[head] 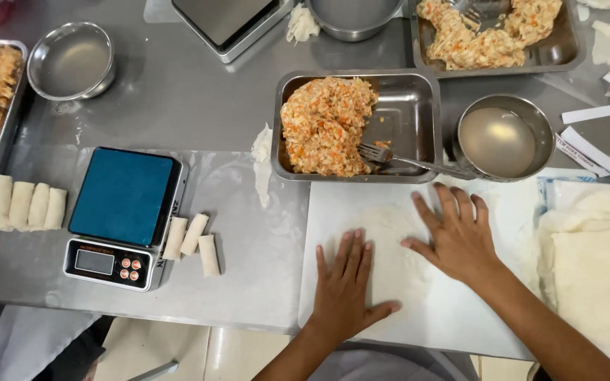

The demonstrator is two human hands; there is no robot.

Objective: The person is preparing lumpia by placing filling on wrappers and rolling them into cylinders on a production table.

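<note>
My left hand (345,286) and my right hand (455,233) lie flat, fingers spread, on a thin pale wrapper sheet (395,264) spread on a white cutting board (460,317). Neither hand holds anything. Just beyond the board sits a steel tray (411,106) with a mound of orange-flecked filling (326,127) and a fork (407,161) resting in it. A steel bowl of cloudy liquid (497,141) stands to the tray's right.
A stack of wrappers (598,275) lies at the right. A blue-topped digital scale (123,215) stands at the left, with three finished rolls (192,238) beside it and several more rolls (26,204) farther left. Other trays of filling (492,35) and bowls (70,60) line the back.
</note>
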